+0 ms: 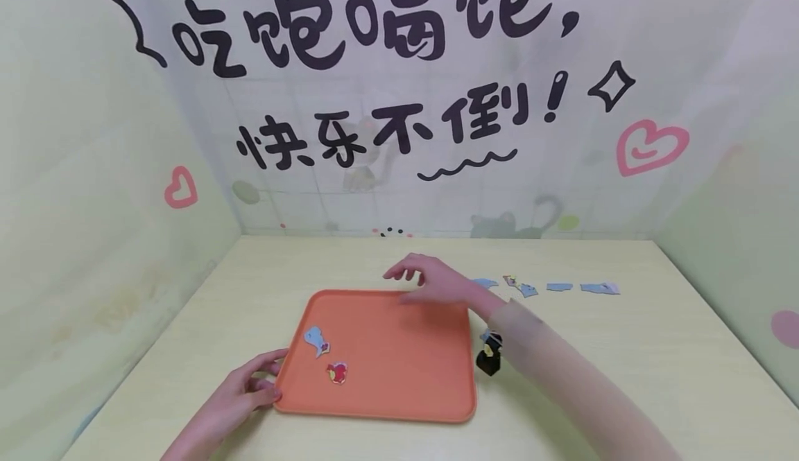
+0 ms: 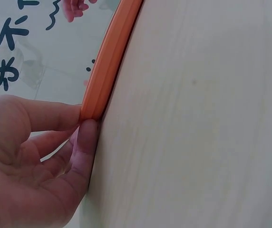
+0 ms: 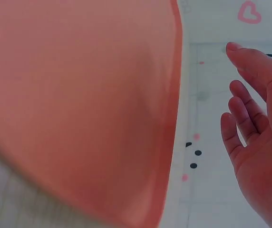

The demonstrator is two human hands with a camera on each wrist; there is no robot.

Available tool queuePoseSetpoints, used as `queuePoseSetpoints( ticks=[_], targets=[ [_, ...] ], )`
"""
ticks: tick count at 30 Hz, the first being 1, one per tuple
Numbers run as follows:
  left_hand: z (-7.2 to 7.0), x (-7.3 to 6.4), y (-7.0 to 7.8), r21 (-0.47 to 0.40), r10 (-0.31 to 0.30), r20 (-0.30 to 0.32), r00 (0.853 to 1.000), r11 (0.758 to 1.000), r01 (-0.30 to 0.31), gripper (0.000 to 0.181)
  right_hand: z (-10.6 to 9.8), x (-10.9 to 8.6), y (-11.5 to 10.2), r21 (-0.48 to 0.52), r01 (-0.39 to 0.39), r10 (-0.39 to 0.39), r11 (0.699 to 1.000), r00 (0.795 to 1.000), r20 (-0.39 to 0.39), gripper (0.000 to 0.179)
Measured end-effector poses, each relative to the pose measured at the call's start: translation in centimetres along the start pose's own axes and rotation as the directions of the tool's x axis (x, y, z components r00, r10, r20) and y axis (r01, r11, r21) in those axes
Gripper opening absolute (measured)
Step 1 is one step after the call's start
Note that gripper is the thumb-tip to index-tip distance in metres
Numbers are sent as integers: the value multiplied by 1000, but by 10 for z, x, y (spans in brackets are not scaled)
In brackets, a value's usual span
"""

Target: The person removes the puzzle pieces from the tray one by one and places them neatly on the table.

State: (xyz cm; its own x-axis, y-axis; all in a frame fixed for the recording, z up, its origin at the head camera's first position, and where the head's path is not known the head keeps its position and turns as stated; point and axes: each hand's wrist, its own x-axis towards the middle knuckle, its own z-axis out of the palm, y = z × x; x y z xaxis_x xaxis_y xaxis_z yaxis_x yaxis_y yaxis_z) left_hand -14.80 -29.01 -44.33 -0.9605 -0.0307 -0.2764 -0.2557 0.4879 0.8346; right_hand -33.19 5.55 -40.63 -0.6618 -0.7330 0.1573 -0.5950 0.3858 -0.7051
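On the pale wooden table lies an orange tray (image 1: 399, 350). Two flat printed cut-outs rest in its left part: a light blue piece (image 1: 315, 338) and a smaller red piece (image 1: 338, 372). My left hand (image 1: 240, 392) holds the tray near its front left corner. In the left wrist view, the fingertips and thumb meet at the end of the orange side wall (image 2: 108, 61). Over the tray's far edge hovers my right hand (image 1: 437, 277), its fingers loosely bent and holding nothing. In the right wrist view, that hand (image 3: 262, 128) shows apart from the tray.
Several blue cut-outs (image 1: 559, 286) lie in a row at the back right of the table, partly hidden by the right wrist. A small black object (image 1: 490, 358) with blue and yellow patches shows beside the tray's right edge, below the forearm. Printed hangings surround the table.
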Motion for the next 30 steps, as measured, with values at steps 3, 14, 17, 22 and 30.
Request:
queuePoseSetpoints(
  ticks=[3,14,17,22,30],
  targets=[
    [-1,-1,0,-3,9,3,1000,1000,-9,66,16,18,-7,37,21,-22,999,1000,11,45],
    [-1,-2,-1,-17,19,16,1000,1000,-19,67,77,57,-26,23,41,-45,999,982,181,55],
    [-1,-2,-1,-22,24,20,999,999,-24,66,88,58,-31,-18,43,-37,999,970,241,57],
    [-2,-2,-2,-32,51,36,998,998,-50,66,97,63,-34,-84,103,-78,991,962,262,59],
    [-3,-1,-2,-28,45,39,998,999,-44,66,108,67,-42,-260,97,-9,961,947,320,58]
  ],
)
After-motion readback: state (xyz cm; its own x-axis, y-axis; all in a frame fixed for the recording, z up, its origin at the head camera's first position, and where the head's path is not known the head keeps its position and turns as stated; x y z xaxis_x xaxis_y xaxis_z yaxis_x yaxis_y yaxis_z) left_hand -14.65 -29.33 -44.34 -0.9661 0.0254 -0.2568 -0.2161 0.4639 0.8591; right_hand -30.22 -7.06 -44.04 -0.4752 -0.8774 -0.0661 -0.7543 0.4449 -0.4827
